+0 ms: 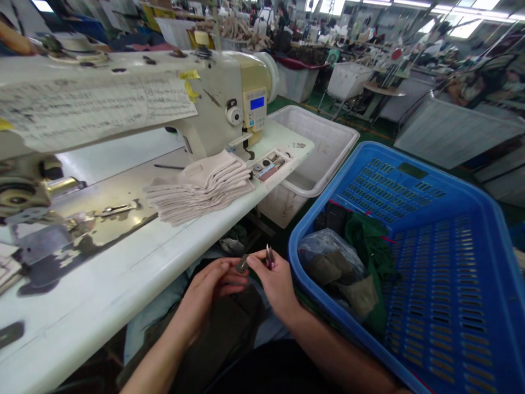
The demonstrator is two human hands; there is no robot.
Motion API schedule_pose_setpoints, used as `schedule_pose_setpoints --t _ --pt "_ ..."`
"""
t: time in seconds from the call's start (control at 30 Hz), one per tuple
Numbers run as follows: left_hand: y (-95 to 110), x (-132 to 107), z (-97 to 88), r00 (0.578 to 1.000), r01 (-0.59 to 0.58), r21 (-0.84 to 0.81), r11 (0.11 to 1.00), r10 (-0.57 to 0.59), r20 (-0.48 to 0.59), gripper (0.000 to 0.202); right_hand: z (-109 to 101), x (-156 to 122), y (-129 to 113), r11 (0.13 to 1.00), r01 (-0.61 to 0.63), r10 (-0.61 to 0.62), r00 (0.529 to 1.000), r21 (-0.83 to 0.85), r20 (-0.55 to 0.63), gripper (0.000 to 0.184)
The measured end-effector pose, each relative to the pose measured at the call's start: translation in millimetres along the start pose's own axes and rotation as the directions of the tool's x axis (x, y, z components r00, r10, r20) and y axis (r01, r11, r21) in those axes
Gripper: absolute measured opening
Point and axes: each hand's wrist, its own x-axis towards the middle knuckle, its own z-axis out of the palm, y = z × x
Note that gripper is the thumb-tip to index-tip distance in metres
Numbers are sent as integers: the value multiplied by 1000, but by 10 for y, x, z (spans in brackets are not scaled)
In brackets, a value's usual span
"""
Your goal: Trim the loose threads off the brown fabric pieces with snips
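Note:
Both hands meet low in front of me, below the table edge, over dark fabric (229, 328) lying in my lap. My left hand (211, 290) is closed, its fingers pinching a small olive-grey fabric piece (241, 265). My right hand (275, 282) also pinches that piece with thumb and forefinger and holds small thread snips (269, 255) whose tips stick up. A stack of beige cut fabric pieces (203, 189) lies on the white sewing table (123, 273), beside the cream sewing machine (135, 104).
A blue slotted plastic basket (430, 230) at my right holds green and dark cloth and a plastic bag (328, 257). A white bin (324, 148) stands beyond the table end. A small tray of parts (273, 164) sits on the table's corner. Other workstations and people fill the background.

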Motion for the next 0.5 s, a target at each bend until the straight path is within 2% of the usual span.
schedule_pose_setpoints --t 0.07,0.17,0.23,0.37,0.5 --pt "19 -117 -19 998 34 -27 999 -35 -48 33 19 -28 8 998 -61 61 996 5 61 19" --pt "17 -233 -3 996 35 -47 998 -39 -74 35 19 -22 49 964 -261 248 954 58 169 29" --pt "8 -290 1 994 72 -120 990 -80 -70 36 -15 30 109 949 -313 303 939 42 165 34" --pt "-10 -364 -18 980 95 -198 976 -127 -154 37 -119 159 278 972 -202 210 976 -118 60 38" --pt "-51 -369 -17 958 83 -178 980 -128 -256 36 -126 123 323 969 -114 130 990 -221 57 35"
